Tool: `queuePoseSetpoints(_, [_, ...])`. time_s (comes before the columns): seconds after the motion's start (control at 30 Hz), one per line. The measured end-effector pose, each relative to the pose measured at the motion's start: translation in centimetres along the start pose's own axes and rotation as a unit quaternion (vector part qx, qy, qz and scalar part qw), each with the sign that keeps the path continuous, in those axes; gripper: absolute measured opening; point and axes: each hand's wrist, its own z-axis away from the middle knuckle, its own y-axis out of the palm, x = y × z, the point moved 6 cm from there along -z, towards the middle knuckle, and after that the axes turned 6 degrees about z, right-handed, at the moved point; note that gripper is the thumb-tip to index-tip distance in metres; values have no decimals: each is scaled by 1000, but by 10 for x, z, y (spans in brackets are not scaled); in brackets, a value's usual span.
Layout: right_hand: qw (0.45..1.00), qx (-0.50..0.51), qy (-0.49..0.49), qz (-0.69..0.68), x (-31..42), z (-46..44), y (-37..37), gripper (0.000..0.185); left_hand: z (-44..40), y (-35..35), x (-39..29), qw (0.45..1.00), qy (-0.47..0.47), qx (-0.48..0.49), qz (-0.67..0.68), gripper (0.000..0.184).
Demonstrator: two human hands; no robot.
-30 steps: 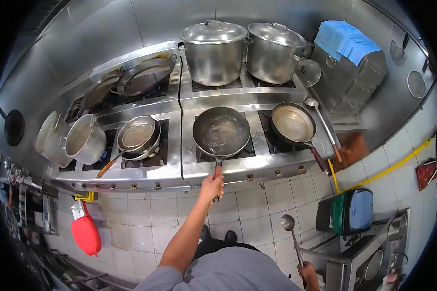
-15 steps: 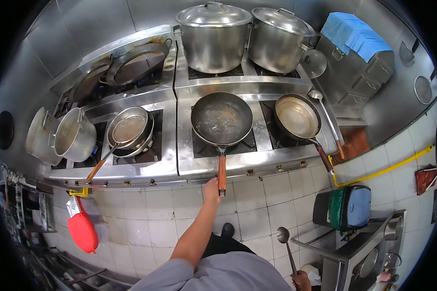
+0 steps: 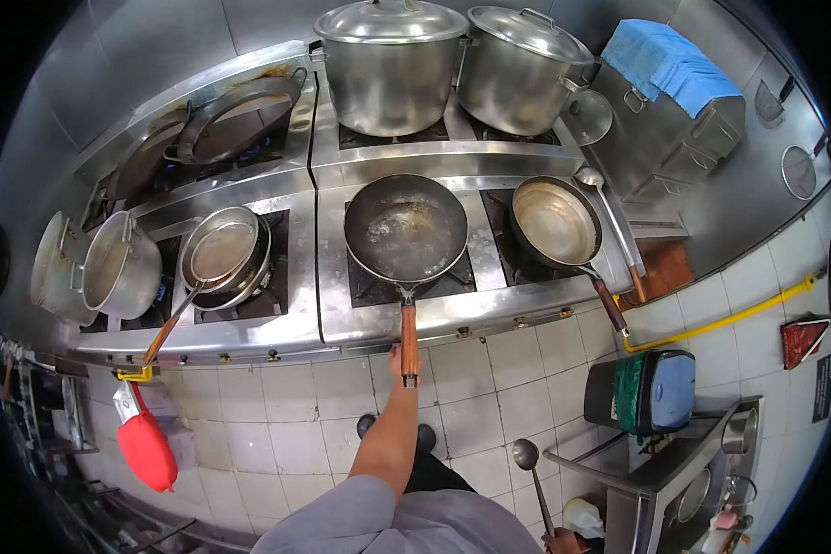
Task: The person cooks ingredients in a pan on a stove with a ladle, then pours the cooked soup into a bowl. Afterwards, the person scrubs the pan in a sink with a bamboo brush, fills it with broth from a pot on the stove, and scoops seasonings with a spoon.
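A dark frying pan (image 3: 406,228) with a wooden handle (image 3: 409,337) rests on the middle front burner, its inside wet with a little bubbling liquid. My left hand (image 3: 397,360) reaches to the front edge of the stove (image 3: 369,325), below and beside that handle. The handle hides most of its fingers, so I cannot see what they touch. Low at the right, my right hand (image 3: 560,541) grips a long-handled ladle (image 3: 526,453), bowl pointing up and away from the stove.
Another pan (image 3: 554,220) and a second ladle (image 3: 598,189) lie to the right. A strainer (image 3: 224,251) sits over a pan on the left, near deep pots (image 3: 123,268). Large lidded pots (image 3: 392,78) stand behind. A bin (image 3: 651,392) and metal stand (image 3: 651,489) are at right.
The view has shifted, moving the stove slightly left in the picture. My left hand stays at the stove's front by the pan handle; my right hand still holds the ladle.
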Motion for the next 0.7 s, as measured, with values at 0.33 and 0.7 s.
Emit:
queuePoseSetpoints(0.33, [997, 38, 63, 11, 6, -34, -18, 27, -53, -59, 27, 926, -304, 222, -22, 27])
queuePoseSetpoints(0.7, [894, 73, -246, 367, 252, -121, -68, 39, 161, -247, -86, 471, -98, 404, -778, 64])
